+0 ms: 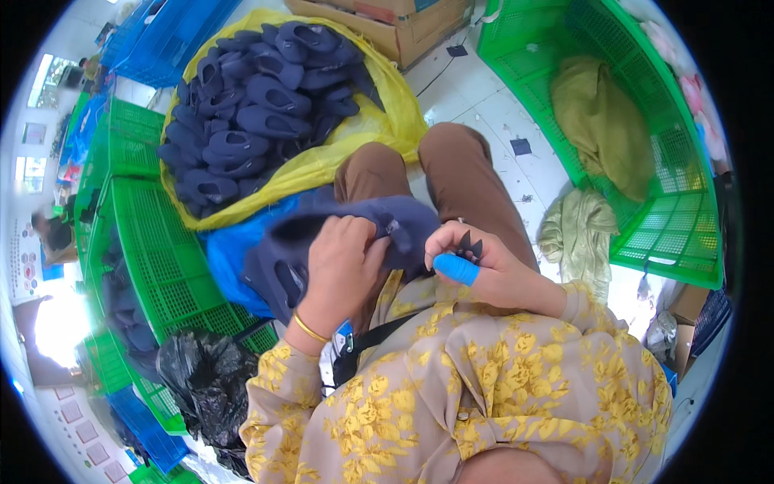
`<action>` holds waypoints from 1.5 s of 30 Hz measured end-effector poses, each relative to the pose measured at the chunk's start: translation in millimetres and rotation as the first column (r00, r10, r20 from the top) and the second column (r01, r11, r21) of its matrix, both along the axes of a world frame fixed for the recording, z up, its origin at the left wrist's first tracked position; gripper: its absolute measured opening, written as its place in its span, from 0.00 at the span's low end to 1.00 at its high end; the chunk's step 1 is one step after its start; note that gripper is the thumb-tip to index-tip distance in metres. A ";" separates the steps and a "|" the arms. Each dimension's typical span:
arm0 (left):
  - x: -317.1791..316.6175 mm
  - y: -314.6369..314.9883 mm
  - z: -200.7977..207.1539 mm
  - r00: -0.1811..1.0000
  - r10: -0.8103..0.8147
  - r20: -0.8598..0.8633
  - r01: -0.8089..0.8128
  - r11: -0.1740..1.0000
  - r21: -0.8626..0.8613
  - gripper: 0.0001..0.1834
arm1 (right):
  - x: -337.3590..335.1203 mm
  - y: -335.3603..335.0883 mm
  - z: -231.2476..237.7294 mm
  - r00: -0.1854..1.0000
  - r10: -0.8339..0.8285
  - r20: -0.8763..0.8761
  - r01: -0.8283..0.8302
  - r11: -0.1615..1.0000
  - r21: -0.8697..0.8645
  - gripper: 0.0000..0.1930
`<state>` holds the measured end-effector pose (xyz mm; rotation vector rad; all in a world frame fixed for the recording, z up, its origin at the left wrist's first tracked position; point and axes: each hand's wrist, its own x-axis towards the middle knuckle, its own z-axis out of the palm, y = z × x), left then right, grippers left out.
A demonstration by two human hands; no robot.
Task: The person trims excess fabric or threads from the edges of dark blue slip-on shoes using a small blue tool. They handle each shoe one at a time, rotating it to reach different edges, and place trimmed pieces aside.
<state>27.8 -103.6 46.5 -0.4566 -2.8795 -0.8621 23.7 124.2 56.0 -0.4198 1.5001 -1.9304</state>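
Note:
My left hand, with a gold bangle at the wrist, is closed on the upper edge of a navy slipper over my lap. My right hand is beside the slipper's right end, its fingers curled around a small black piece with pointed tips. Blue tape wraps the right thumb. A second navy slipper lies beneath my left hand, partly hidden by it. Whether the right fingertips touch the held slipper, I cannot tell.
Ahead on the left, a yellow sack is heaped with navy slippers. Green crates stand at the left, beside a black plastic bag. At the right, a large green crate holds olive cloth. Cardboard boxes stand ahead.

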 end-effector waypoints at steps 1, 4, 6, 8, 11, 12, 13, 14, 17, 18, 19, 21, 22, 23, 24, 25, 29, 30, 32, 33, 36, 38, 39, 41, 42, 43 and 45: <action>0.4 8.0 -0.8 0.990 0.084 0.112 -0.096 0.989 0.110 0.08 | -1.8 2.0 1.5 0.997 -0.039 -0.061 0.041 0.999 0.032 0.05; 3.4 35.1 -21.5 0.893 0.127 0.431 -0.288 0.898 0.332 0.08 | -6.7 5.4 -17.7 0.980 -0.087 -0.180 0.125 0.969 0.213 0.07; 3.9 42.3 -31.4 0.873 0.064 0.484 -0.270 0.889 0.369 0.08 | -7.5 3.6 -34.8 0.966 -0.088 -0.244 0.171 0.922 0.347 0.12; 0.7 38.7 -29.1 0.889 -0.017 0.457 -0.163 0.922 0.352 0.08 | -8.1 2.8 -45.0 0.930 -0.056 -0.362 0.195 0.913 0.360 0.15; -9.0 21.3 -9.0 0.901 -0.074 0.427 -0.053 0.959 0.279 0.07 | -8.2 0.4 -62.0 0.861 -0.012 -0.509 0.226 0.905 0.361 0.22; -13.8 13.2 -12.3 0.894 -0.011 0.449 -0.135 0.947 0.291 0.07 | -9.4 1.4 -65.5 0.863 0.025 -0.505 0.204 0.897 0.393 0.23; -19.4 6.4 -16.1 0.881 0.052 0.471 -0.216 0.929 0.301 0.06 | -10.1 2.2 -68.3 0.864 0.062 -0.500 0.182 0.887 0.424 0.24; -25.7 3.9 -11.2 0.862 0.101 0.496 -0.278 0.914 0.296 0.05 | -10.1 2.5 -69.6 0.864 0.057 -0.500 0.181 0.891 0.416 0.24; -44.1 -9.3 -18.3 0.843 0.110 0.527 -0.315 0.895 0.317 0.04 | -8.6 2.9 -71.7 0.860 0.046 -0.508 0.188 0.897 0.400 0.25; -47.2 -11.1 -21.4 0.860 0.108 0.499 -0.288 0.910 0.298 0.05 | -8.2 3.0 -71.6 0.855 0.045 -0.516 0.193 0.896 0.399 0.25; -49.2 -12.8 -25.7 0.876 0.105 0.471 -0.260 0.925 0.278 0.05 | -8.2 2.6 -71.3 0.851 0.044 -0.524 0.199 0.895 0.398 0.25; -52.1 -15.5 -42.6 0.866 0.052 0.497 -0.247 0.910 0.334 0.06 | -9.0 2.4 -69.3 0.864 0.034 -0.502 0.193 0.900 0.391 0.25; -53.9 -16.3 -49.0 0.847 0.033 0.531 -0.258 0.898 0.355 0.07 | -9.2 2.4 -68.4 0.871 0.028 -0.491 0.190 0.902 0.388 0.25; -55.7 -16.3 -52.9 0.826 0.012 0.563 -0.270 0.886 0.376 0.07 | -9.6 2.5 -67.6 0.869 0.031 -0.493 0.192 0.899 0.394 0.25; -57.2 -15.3 -55.4 0.844 -0.002 0.536 -0.239 0.894 0.380 0.08 | -9.8 2.6 -67.0 0.868 0.034 -0.495 0.193 0.896 0.401 0.25; -58.0 -13.4 -57.5 0.861 -0.016 0.508 -0.208 0.900 0.382 0.08 | -9.9 2.7 -66.7 0.867 0.037 -0.496 0.195 0.893 0.407 0.25; -58.0 -9.6 -62.6 0.917 -0.058 0.395 -0.050 0.965 0.258 0.11 | -9.6 2.1 -66.2 0.873 0.033 -0.486 0.197 0.889 0.414 0.24; -56.9 -10.0 -66.5 0.937 -0.070 0.343 -0.014 0.972 0.236 0.11 | -9.2 1.7 -66.3 0.876 0.031 -0.481 0.195 0.890 0.412 0.24; -54.6 -12.1 -76.8 0.966 -0.100 0.237 0.057 0.981 0.184 0.09 | -8.7 0.9 -67.2 0.875 0.029 -0.483 0.198 0.890 0.410 0.24; -54.0 -13.1 -77.9 0.975 -0.101 0.198 0.061 0.978 0.202 0.08 | -8.4 0.6 -68.1 0.870 0.030 -0.491 0.202 0.889 0.412 0.23; -52.2 -14.0 -70.5 0.971 -0.063 0.230 -0.023 0.934 0.356 0.04 | -9.4 2.2 -58.9 0.879 -0.040 -0.474 0.262 0.873 0.412 0.22; -47.7 -18.9 -57.8 0.936 -0.075 0.344 -0.142 0.814 0.564 0.02 | -11.8 2.7 -53.4 0.852 -0.127 -0.508 0.368 0.836 0.408 0.20; -44.8 -21.4 -51.1 0.896 -0.126 0.426 -0.200 0.743 0.639 0.02 | -16.2 3.0 -52.7 0.815 -0.175 -0.553 0.444 0.802 0.400 0.19; -38.7 -23.8 -33.1 0.795 -0.250 0.553 -0.334 0.581 0.742 0.01 | -30.7 3.3 -49.7 0.722 -0.113 -0.682 0.522 0.736 0.431 0.16; -35.2 -24.6 -35.7 0.781 -0.287 0.555 -0.356 0.526 0.773 0.02 | -36.5 2.3 -48.6 0.705 -0.080 -0.705 0.530 0.720 0.447 0.15; -32.6 -23.7 -34.0 0.755 -0.320 0.572 -0.401 0.466 0.789 0.02 | -41.5 1.9 -48.4 0.686 -0.047 -0.726 0.539 0.703 0.463 0.15; -28.9 -19.7 -29.8 0.700 -0.393 0.596 -0.492 0.341 0.801 0.03 | -44.7 1.0 -55.8 0.668 -0.020 -0.744 0.516 0.732 0.445 0.13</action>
